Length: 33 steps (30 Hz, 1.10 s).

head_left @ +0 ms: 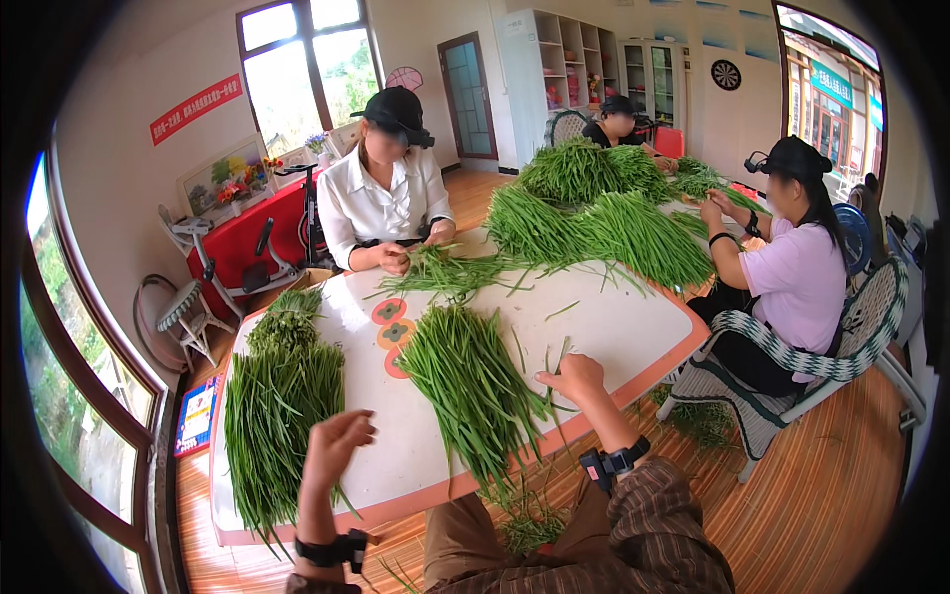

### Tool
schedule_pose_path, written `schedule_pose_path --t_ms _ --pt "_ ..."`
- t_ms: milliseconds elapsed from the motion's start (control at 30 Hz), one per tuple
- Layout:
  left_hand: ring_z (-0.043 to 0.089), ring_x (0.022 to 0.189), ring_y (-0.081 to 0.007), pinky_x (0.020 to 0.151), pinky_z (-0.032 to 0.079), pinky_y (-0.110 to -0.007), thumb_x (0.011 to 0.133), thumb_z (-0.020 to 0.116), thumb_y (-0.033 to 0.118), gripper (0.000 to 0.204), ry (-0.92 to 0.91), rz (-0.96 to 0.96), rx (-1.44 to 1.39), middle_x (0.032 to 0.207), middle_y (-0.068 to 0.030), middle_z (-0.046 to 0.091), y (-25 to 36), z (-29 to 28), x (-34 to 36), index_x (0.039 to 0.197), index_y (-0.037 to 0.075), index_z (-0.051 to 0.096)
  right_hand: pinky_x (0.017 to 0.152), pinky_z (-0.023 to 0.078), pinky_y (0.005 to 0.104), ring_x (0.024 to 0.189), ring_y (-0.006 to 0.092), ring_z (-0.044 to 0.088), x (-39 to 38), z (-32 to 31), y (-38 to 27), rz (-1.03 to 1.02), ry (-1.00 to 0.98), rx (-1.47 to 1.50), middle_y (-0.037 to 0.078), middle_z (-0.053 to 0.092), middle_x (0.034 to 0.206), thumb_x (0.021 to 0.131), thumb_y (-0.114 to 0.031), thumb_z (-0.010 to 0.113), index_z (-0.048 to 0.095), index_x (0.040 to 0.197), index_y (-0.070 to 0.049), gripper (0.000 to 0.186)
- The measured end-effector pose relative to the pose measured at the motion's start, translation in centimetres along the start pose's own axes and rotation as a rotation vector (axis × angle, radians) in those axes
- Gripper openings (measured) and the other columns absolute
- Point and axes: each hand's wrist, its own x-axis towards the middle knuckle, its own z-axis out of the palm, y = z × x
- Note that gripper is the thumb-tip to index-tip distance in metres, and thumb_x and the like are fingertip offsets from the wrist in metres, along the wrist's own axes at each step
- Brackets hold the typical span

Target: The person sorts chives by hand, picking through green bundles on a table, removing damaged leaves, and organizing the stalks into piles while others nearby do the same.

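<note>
My left hand [339, 447] hovers over the near table, its fingers curled in and no blade showing in them. It is close to the right side of a large pile of green chives [282, 416], which look like garlic chives. My right hand [577, 379] is closed above the table, thumb pointing left. Thin green blades [563, 350] stick up by its knuckles; whether they are in its grip or behind it is hidden. Between my hands a second bundle of chives [465, 381] lies slanted, its leafy ends hanging over the table's edge.
Across the white table [604, 327], a person in white [381, 203] handles loose chives [450, 272]. A high heap of chives [594, 208] fills the far side. A person in pink [792, 272] sits at right, another [616, 127] behind. Trimmings [531, 523] lie on the floor below.
</note>
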Motion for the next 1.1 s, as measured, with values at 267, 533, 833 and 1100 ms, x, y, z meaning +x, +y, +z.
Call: schedule_pose_path --t_ms 267,533,833,1100 --pt "0.058 0.067 -0.0111 0.064 0.049 -0.025 0.088 0.053 0.019 0.029 -0.166 -0.138 -0.451 0.075 -0.0075 0.062 -4.2 8.5 -4.0 0.102 -0.005 0.058 0.068 0.049 0.0376 0.079 0.0318 0.061 1.5 0.3 -2.2 -0.072 -0.019 -0.066 0.020 0.062 0.079 0.063 -0.018 0.059 0.063 0.072 0.001 0.022" --pt "0.059 0.066 -0.0155 0.065 0.048 -0.028 0.090 0.048 0.021 0.032 -0.347 -0.253 -0.581 0.078 -0.0096 0.062 -2.3 9.1 -3.5 0.103 -0.007 0.056 0.057 0.046 0.0260 0.062 0.0149 0.058 -0.3 -2.0 -1.0 -0.189 -0.018 0.919 0.012 0.064 0.073 0.072 -0.022 0.060 0.061 0.073 0.001 0.023" --pt "0.057 0.079 -0.0158 0.077 0.045 -0.031 0.089 0.048 0.021 0.031 -0.182 -0.233 -1.103 0.089 -0.0082 0.060 -0.5 10.6 0.7 0.109 -0.002 0.053 0.054 0.043 0.0200 0.061 0.0063 0.053 -9.9 -1.6 -9.4 -0.401 -0.582 1.283 0.006 0.062 0.075 0.083 -0.012 0.057 0.056 0.084 0.000 0.012" --pt "0.055 0.077 -0.0126 0.076 0.045 -0.026 0.088 0.050 0.017 0.023 -0.023 -0.258 -1.121 0.088 -0.0071 0.060 -0.9 9.9 -1.7 0.101 -0.002 0.055 0.056 0.042 0.0186 0.062 0.0046 0.052 -12.2 1.7 -10.2 -0.371 -0.524 1.399 0.002 0.061 0.074 0.083 -0.010 0.057 0.056 0.091 0.001 0.014"
